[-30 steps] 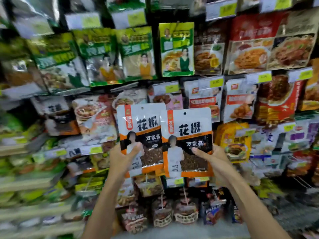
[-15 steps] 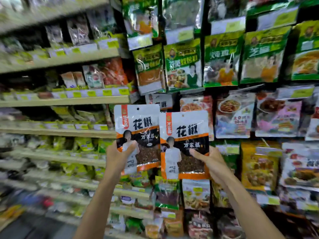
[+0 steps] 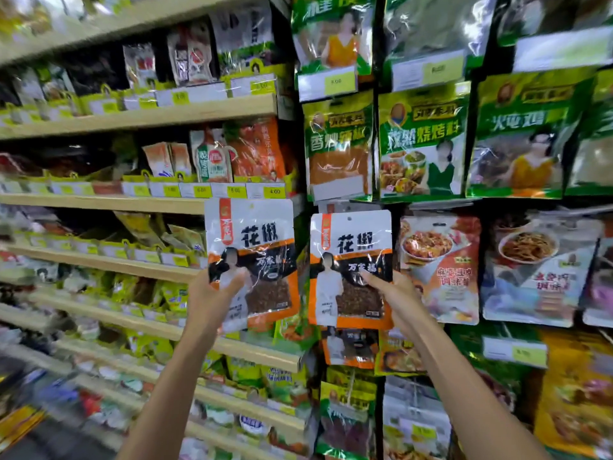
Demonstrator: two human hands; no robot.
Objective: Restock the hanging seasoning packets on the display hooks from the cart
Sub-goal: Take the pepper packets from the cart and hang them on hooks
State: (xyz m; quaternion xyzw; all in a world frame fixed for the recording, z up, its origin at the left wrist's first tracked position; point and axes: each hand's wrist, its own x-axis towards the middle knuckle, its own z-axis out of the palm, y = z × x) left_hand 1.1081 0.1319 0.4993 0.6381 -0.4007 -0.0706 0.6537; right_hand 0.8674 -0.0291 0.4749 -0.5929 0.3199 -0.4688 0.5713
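Packets (image 3: 252, 263) parted; upright, hang-holes up.

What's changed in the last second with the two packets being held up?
Both were carried left along the hanging display: the wooden shelves now fill the left side. The left packet and right packet overlapped before; now a gap separates them. Unchanged: the left hand and right hand each keep their grip on one packet.

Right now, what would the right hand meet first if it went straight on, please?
The right hand holds a pepper packet; going up and forward, it would probably meet the green hanging packet above first, though depth is unclear.
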